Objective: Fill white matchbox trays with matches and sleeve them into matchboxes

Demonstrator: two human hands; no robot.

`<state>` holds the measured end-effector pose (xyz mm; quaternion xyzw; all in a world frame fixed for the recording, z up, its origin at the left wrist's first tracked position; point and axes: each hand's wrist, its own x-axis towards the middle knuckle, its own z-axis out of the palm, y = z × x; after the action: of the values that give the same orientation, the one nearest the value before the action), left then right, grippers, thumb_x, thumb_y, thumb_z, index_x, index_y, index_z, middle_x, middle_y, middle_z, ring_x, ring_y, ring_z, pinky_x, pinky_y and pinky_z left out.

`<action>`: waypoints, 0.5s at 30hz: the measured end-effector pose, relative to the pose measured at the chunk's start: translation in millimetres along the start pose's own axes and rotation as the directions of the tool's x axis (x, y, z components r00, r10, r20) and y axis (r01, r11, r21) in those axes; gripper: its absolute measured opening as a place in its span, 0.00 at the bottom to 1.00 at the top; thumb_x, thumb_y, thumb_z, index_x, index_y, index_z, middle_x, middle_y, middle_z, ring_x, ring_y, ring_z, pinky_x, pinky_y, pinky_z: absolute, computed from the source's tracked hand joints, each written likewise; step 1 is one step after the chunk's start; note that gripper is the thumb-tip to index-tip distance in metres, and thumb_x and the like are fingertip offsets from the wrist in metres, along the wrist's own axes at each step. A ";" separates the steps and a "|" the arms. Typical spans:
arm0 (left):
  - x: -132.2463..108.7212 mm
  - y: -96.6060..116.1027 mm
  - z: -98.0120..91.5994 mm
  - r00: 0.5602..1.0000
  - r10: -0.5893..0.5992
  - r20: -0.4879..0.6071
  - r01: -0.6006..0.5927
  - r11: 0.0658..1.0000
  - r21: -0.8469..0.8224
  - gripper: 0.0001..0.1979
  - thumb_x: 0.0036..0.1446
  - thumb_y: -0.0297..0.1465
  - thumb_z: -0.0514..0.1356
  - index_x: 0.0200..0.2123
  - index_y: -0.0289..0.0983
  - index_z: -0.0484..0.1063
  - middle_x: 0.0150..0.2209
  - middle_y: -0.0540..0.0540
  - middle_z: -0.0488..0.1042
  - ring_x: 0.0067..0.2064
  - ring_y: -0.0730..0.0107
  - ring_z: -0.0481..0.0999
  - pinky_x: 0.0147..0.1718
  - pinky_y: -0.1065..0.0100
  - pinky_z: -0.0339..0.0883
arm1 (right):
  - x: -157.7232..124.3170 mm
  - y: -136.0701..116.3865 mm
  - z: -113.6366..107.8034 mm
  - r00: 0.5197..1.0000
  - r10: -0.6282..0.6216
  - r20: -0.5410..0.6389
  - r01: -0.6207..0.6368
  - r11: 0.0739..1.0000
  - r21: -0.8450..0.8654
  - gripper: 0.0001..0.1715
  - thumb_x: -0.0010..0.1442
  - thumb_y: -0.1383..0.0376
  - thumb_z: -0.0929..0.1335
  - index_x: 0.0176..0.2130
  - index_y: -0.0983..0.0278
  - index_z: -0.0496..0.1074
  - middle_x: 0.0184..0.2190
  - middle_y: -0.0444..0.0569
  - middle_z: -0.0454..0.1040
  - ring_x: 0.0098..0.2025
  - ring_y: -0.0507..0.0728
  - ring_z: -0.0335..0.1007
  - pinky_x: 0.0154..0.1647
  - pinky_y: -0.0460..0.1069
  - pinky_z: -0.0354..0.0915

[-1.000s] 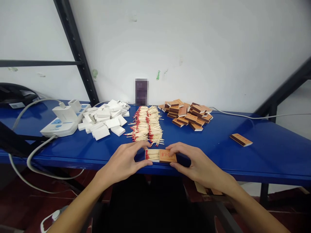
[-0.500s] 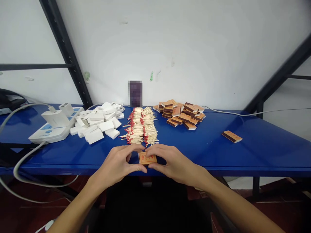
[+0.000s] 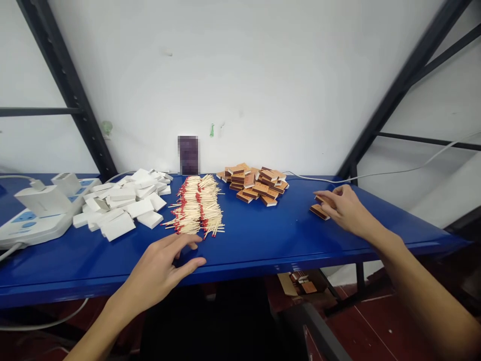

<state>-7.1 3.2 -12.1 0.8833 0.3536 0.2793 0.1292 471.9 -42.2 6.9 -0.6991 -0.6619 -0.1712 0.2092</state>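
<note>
On the right part of the blue table (image 3: 259,240), my right hand (image 3: 343,208) is closed on a matchbox (image 3: 322,198), partly hidden by the fingers. Just below it lies another matchbox (image 3: 319,212) with a dark striking side. My left hand (image 3: 165,258) rests at the front edge, thumb and fingers apart, holding nothing. Right beyond its fingertips is a spread of loose red-tipped matches (image 3: 201,205) in two rows. Farther back, a heap of orange-brown matchboxes (image 3: 259,186) sits to the right of the matches. A pile of white box trays (image 3: 124,200) lies to their left.
A white power strip (image 3: 41,225) with plugged-in chargers stands at the far left. A pixelated dark rectangle (image 3: 188,155) is against the wall. Black metal posts (image 3: 67,85) frame the table. An open carton (image 3: 287,285) sits on the floor below, near a dark chair part (image 3: 319,333).
My right hand has carried the matchbox from the front middle to the right, above the lone matchbox. My left hand has let go of it. The view has turned right.
</note>
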 end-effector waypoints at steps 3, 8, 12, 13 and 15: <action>-0.2 -1.4 2.0 1.000 0.006 -0.008 -0.006 1.000 0.018 0.16 0.62 0.46 0.58 0.48 0.44 0.73 0.39 0.51 0.78 0.31 0.72 0.71 0.31 0.72 0.66 | 6.1 33.8 17.4 0.991 -0.009 0.132 0.007 1.000 0.013 0.27 0.62 0.51 0.60 0.50 0.64 0.73 0.37 0.56 0.66 0.41 0.64 0.66 0.45 0.60 0.68; -1.1 -2.5 2.8 0.999 0.030 -0.021 -0.030 0.999 0.033 0.14 0.63 0.44 0.58 0.47 0.44 0.73 0.39 0.51 0.78 0.31 0.72 0.72 0.31 0.72 0.67 | -0.3 29.0 29.6 0.981 -0.012 0.196 0.007 1.000 0.023 0.28 0.63 0.52 0.59 0.55 0.63 0.69 0.41 0.57 0.71 0.46 0.65 0.68 0.52 0.59 0.67; -0.8 -0.4 3.6 0.997 0.052 -0.056 -0.050 0.998 0.041 0.12 0.63 0.41 0.58 0.45 0.43 0.73 0.38 0.51 0.78 0.31 0.72 0.72 0.31 0.72 0.67 | 1.2 30.5 36.1 0.978 -0.042 0.203 0.030 0.998 0.061 0.27 0.65 0.52 0.57 0.56 0.62 0.67 0.44 0.57 0.74 0.47 0.65 0.70 0.52 0.59 0.67; -1.0 0.6 3.8 0.995 0.062 -0.077 -0.059 0.997 0.042 0.12 0.63 0.41 0.58 0.44 0.42 0.74 0.37 0.51 0.78 0.31 0.72 0.72 0.31 0.72 0.66 | 5.8 33.8 39.7 0.979 -0.045 0.197 0.034 0.997 0.062 0.27 0.64 0.53 0.58 0.55 0.62 0.68 0.44 0.57 0.74 0.47 0.65 0.70 0.52 0.60 0.66; -1.7 2.5 3.3 0.990 0.073 -0.123 -0.069 0.997 0.039 0.11 0.64 0.40 0.58 0.43 0.41 0.74 0.35 0.51 0.78 0.30 0.73 0.72 0.30 0.72 0.66 | 20.1 42.4 49.0 0.982 -0.034 0.186 0.025 0.998 0.051 0.26 0.63 0.54 0.59 0.54 0.62 0.68 0.44 0.57 0.75 0.48 0.65 0.71 0.53 0.60 0.66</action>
<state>-4.8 0.1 -14.4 0.8783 0.3341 0.3321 0.0813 513.6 -1.2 -27.3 -0.6970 -0.6928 -0.0919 0.1605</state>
